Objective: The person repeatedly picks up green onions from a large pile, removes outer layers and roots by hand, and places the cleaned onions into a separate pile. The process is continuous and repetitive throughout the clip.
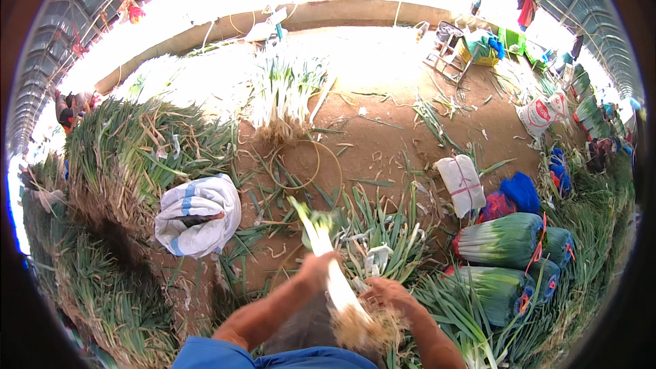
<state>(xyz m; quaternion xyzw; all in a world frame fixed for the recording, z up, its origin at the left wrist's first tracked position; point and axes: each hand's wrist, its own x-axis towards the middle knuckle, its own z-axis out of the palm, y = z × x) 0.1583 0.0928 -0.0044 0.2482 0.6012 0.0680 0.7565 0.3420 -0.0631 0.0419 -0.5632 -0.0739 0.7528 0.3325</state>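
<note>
A thick green onion point(335, 282) with a white stalk and a tangle of pale roots lies slanted before my body, its green top pointing away. My left hand point(320, 269) is closed round the white stalk. Beside the lower stalk, just above the roots, is my right hand point(387, 294), its fingers apart and partly bent; whether they touch the onion cannot be told. Loose green leaves point(384, 236) lie on the ground beyond my hands. To the right of my right arm are more green onions point(469, 312).
A white woven sack point(199, 215) stands at left by heaped onions point(133, 154). Netted onion bundles point(502, 241) and a tied white packet point(461, 184) lie at right. Ahead are a hose loop point(318, 164), an upright onion bunch point(284, 97) and a metal-framed stool point(451, 56).
</note>
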